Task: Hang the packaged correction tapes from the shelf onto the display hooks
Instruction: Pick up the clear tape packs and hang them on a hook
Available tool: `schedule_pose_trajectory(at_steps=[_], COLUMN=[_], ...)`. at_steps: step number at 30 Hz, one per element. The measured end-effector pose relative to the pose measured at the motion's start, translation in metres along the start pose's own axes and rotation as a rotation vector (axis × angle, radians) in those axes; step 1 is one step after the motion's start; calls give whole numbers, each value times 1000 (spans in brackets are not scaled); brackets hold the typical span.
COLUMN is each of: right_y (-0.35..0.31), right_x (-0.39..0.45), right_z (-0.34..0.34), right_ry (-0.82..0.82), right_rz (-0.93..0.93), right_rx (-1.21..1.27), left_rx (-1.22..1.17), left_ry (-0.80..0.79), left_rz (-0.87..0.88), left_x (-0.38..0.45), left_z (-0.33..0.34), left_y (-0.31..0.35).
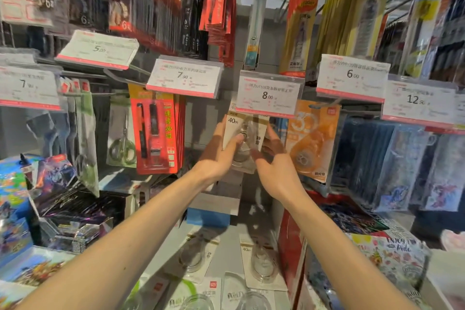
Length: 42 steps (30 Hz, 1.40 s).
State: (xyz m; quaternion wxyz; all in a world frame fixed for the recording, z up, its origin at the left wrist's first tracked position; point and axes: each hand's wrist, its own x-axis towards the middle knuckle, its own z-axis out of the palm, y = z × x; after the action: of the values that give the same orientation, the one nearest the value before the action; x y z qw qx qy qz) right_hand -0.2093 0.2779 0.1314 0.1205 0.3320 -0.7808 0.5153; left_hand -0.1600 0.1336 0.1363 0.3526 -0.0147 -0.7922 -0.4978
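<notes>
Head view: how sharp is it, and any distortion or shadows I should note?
Head view: the beige-carded correction tape pack held by the left hand and right hand is fairly sharp; outer edges smear; wide-angle bends the white 8.00 price tag row; forearm shadows fall on the grey shelf.

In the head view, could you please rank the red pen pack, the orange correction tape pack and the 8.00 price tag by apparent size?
1. Red pen pack, tallest.
2. Orange correction tape pack and 8.00 price tag: look alike in area, and the tag hangs nearer the camera, so I will not rank them.
</notes>
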Motion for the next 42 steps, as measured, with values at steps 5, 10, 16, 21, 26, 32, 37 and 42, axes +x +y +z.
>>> schedule_pose_trajectory(at_steps=[5,10,16,21,26,32,37,42], right_y=[-4,-6,7,14,12,2,-10,-12], right_x=[-9,-42,-46,-41,-48,-70,-108,-148], right_z=[-6,-32,-63,-64,-67,-74,-69,-53], right_ry=[-67,20,369,306,239,125,-29,-122], right_rz=[-14,-210,-522,-405,-341,-123,99,166], right_rx=[-48,-247,-491,-470,-284,114,551,657], left_rx=[-7,26,14,-2,-26,-21,-72,-65], left_ry=[7,-14,-22,-41,9,236,255,281], left_rz=[-8,67,60,75,-17,-81,-24,-79], left_x=[4,2,3,10,2,-46,-122,-183], left_z=[1,-11,-2,12,7,-29,-50,-66], left_y=[-6,-10,-8,-5,-2,19,36,32])
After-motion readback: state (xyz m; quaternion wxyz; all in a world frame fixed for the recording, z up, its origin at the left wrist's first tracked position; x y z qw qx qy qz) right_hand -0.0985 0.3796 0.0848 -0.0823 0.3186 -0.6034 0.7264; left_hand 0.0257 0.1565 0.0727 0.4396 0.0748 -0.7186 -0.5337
